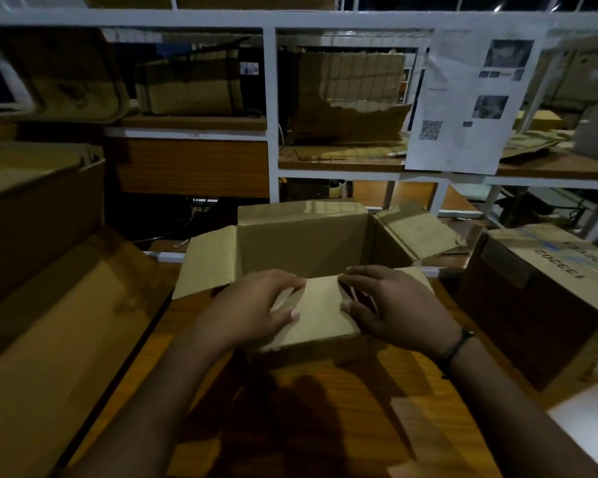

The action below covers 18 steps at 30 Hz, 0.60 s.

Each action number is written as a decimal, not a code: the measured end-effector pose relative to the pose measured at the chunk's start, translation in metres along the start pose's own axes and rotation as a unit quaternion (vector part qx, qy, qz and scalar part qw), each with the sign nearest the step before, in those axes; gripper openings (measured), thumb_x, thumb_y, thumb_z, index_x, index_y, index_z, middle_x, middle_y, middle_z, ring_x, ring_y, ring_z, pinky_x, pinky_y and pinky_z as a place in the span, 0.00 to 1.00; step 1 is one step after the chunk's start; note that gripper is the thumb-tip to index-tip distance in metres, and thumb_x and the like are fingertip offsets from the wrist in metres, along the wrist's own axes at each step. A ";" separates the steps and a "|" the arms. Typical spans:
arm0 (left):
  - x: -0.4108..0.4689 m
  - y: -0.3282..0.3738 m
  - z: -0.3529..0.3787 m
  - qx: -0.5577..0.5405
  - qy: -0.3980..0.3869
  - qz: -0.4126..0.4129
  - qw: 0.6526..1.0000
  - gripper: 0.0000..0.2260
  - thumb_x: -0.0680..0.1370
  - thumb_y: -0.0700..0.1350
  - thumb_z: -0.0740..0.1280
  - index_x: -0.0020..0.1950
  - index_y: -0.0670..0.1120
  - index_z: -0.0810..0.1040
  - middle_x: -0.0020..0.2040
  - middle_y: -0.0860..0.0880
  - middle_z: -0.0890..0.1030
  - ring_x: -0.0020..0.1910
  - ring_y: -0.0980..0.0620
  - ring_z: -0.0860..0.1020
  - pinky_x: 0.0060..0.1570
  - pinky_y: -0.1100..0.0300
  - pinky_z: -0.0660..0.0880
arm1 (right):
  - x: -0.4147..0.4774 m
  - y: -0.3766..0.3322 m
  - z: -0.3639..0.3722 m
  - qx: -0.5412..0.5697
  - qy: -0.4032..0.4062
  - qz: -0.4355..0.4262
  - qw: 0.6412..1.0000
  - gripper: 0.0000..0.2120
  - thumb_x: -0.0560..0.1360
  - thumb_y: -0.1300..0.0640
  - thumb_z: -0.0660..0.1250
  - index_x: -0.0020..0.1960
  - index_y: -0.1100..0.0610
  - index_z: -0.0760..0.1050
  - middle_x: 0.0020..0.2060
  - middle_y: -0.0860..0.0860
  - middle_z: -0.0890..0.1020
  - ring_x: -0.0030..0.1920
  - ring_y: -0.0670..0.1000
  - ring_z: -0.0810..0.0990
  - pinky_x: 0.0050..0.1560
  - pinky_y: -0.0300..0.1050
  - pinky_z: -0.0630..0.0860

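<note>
An open brown cardboard box [304, 243] stands on the wooden table [325, 408] in front of me. Its left flap [209, 267], far flap and right flap [418, 229] are spread outward. The near flap [320, 312] is folded toward me and down. My left hand [256, 310] grips the left part of that near flap, thumb on top and fingers curled over its inner edge. My right hand [394, 307] holds the right part of the same flap, fingers bent over the edge; a dark band is on that wrist. The inside of the box looks dark and I see nothing in it.
Large cardboard boxes [42, 305] are stacked at my left. A taped box with printed numbers [546, 291] sits at the right. Behind stands a white metal shelf [271, 108] with more cartons and a hanging printed sheet [470, 101].
</note>
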<state>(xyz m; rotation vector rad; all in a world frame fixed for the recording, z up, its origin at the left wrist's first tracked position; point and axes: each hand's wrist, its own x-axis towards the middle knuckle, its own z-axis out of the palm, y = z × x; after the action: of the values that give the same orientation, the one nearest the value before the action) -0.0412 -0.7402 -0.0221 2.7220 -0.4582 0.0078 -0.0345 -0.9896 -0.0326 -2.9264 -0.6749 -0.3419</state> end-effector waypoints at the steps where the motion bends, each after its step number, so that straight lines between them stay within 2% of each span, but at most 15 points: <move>1: 0.001 0.004 0.009 0.011 0.038 -0.011 0.999 0.25 0.80 0.53 0.69 0.77 0.60 0.68 0.76 0.58 0.69 0.72 0.54 0.68 0.70 0.51 0.70 | 0.001 -0.003 0.009 -0.008 0.021 -0.008 1.000 0.24 0.81 0.40 0.62 0.76 0.44 0.68 0.75 0.46 0.70 0.72 0.49 0.69 0.70 0.47 0.70; 3: 0.005 0.006 0.029 0.005 0.099 -0.020 0.995 0.26 0.80 0.52 0.70 0.78 0.58 0.67 0.75 0.57 0.71 0.72 0.54 0.69 0.71 0.51 0.70 | 0.005 -0.009 0.024 -0.010 0.065 -0.022 0.998 0.24 0.79 0.44 0.67 0.73 0.47 0.72 0.70 0.49 0.75 0.69 0.53 0.72 0.67 0.51 0.74; 6: 0.011 0.004 0.052 -0.016 0.175 -0.020 0.984 0.23 0.81 0.49 0.70 0.76 0.56 0.71 0.72 0.56 0.73 0.70 0.54 0.69 0.70 0.54 0.69 | 0.013 -0.028 0.047 -0.031 0.150 -0.050 0.987 0.21 0.74 0.49 0.72 0.66 0.53 0.78 0.61 0.53 0.80 0.61 0.55 0.77 0.56 0.48 0.78; 9: 0.011 0.000 0.067 -0.018 0.238 0.008 0.971 0.21 0.79 0.45 0.72 0.72 0.53 0.76 0.68 0.52 0.74 0.66 0.53 0.70 0.61 0.59 0.71 | 0.024 -0.040 0.064 0.002 0.208 -0.068 0.976 0.16 0.76 0.53 0.69 0.62 0.56 0.80 0.58 0.56 0.81 0.58 0.54 0.77 0.53 0.45 0.78; 13: 0.016 -0.019 0.073 -0.039 0.287 0.042 0.956 0.19 0.76 0.45 0.74 0.67 0.52 0.80 0.59 0.52 0.76 0.57 0.57 0.68 0.52 0.58 0.74 | 0.030 -0.029 0.073 0.004 0.219 -0.074 0.973 0.14 0.78 0.53 0.67 0.61 0.57 0.80 0.59 0.56 0.80 0.58 0.54 0.77 0.53 0.44 0.78; 18: 0.018 -0.026 0.073 -0.058 0.287 0.056 0.955 0.17 0.77 0.45 0.73 0.67 0.52 0.81 0.58 0.53 0.76 0.56 0.55 0.71 0.51 0.55 0.77 | 0.022 0.009 0.070 0.006 0.227 -0.050 0.973 0.15 0.76 0.54 0.70 0.61 0.56 0.80 0.58 0.56 0.81 0.57 0.55 0.79 0.51 0.46 0.81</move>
<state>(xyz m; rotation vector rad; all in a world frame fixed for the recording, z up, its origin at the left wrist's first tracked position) -0.0200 -0.7501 -0.0984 2.4179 -0.4175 0.7541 0.0020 -0.9771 -0.0957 -2.6556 -0.7412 -0.9739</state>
